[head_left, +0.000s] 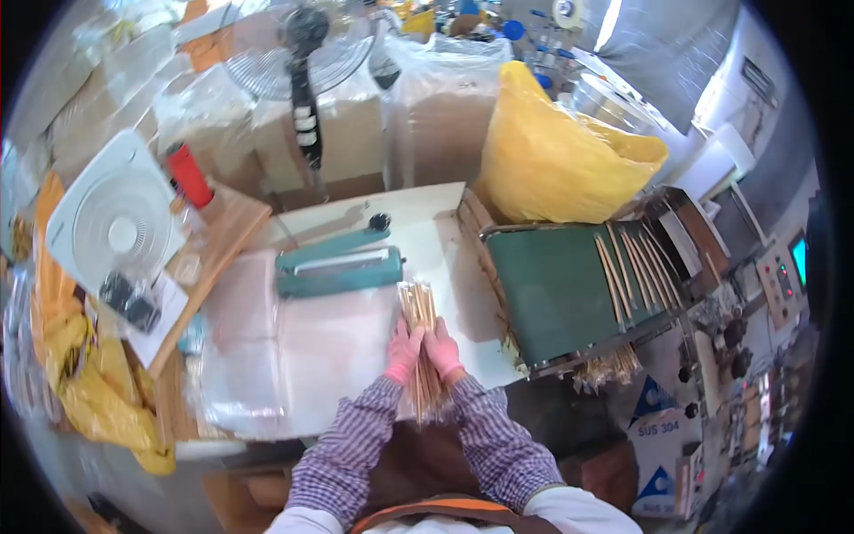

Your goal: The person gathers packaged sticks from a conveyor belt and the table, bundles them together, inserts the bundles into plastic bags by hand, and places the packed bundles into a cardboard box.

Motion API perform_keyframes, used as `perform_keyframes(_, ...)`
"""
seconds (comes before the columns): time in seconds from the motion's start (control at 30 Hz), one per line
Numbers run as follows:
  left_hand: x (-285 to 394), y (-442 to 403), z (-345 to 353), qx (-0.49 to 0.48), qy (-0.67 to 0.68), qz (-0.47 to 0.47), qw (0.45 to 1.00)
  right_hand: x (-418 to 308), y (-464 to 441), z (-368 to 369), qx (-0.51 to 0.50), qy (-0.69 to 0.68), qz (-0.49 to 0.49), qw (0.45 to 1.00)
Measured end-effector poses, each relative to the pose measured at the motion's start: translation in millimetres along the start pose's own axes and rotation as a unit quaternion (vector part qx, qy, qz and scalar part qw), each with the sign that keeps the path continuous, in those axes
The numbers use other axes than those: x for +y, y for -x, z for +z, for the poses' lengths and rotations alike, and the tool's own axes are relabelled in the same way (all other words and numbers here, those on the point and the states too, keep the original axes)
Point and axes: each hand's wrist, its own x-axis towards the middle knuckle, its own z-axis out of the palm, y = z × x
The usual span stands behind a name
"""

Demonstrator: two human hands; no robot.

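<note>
A bundle of thin wooden sticks, apparently in clear plastic, stands lengthwise in front of me at the table's near edge. My left hand, in a pink glove, is wrapped round its left side. From the right, my right hand, also gloved in pink, closes on the same bundle, with the thumbs close together on top. Beyond my left hand lies a teal hand-lever bag sealer with its arm raised. Left of the hands are stacked clear plastic bags on the white table.
To the right a green conveyor belt carries several wooden sticks. More wrapped sticks are below its near edge. Behind stand a yellow bag and a black fan. At left, a wooden board holds a red cylinder.
</note>
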Motion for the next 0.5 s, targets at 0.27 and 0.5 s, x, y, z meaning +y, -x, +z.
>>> perform_keyframes(0.27,-44,254,-72,-0.154,0.165,-0.055,0.973,84,158,46,-0.181,-0.246,-0.115,0.945)
perform_keyframes(0.5,77,141,-137,-0.159,-0.029,0.244,0.956,-53,147,-15,-0.142,-0.305,-0.351,0.874)
